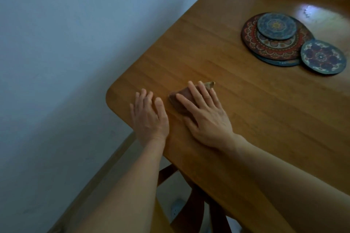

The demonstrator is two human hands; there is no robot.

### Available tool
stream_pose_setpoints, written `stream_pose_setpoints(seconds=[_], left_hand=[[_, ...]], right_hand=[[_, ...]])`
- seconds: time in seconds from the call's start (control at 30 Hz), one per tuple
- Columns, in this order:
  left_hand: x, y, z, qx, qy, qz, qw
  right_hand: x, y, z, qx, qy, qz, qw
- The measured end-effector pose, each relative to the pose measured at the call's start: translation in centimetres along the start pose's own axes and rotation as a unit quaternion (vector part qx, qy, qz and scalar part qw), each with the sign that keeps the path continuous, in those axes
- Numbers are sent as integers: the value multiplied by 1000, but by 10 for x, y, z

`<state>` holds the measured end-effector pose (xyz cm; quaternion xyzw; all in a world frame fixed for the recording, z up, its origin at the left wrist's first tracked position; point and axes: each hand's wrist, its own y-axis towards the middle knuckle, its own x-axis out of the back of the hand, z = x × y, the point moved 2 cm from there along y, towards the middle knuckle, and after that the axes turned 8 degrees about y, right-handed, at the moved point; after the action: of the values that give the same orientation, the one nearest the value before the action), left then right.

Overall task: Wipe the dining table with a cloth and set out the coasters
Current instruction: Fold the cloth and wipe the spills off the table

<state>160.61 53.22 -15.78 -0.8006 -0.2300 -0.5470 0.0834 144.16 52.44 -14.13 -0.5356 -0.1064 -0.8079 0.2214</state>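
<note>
A small folded reddish-brown cloth (pixel 177 101) with a tan corner poking out lies near the rounded corner of the glossy honey-coloured wooden worktop (pixel 255 119). The right hand (pixel 206 117) presses on it flat, fingers straight and spread. The left hand (pixel 149 117) rests open, palm down, just beside it at the corner. Round mandala-patterned coasters (pixel 274 47), red and blue, overlap in a pile well apart, toward the far side.

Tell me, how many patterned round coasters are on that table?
4. A small blue coaster lies on a large red coaster; a blue-edged coaster peeks out beneath that; a small dark-flowered coaster overlaps the stack's right edge. Others may be hidden in the stack.
</note>
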Motion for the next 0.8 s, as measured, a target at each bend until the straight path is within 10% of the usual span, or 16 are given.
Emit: stream_pose_setpoints(seconds=[0.57, 0.8], left_hand=[[-4, -3, -2, -22, 78, 43, 996], [2, -4, -2, 24, -53, -25, 998]], right_hand=[[37, 208, -67, -116, 43, -119, 985], [-1, 185, 18, 159, 49, 12, 986]])
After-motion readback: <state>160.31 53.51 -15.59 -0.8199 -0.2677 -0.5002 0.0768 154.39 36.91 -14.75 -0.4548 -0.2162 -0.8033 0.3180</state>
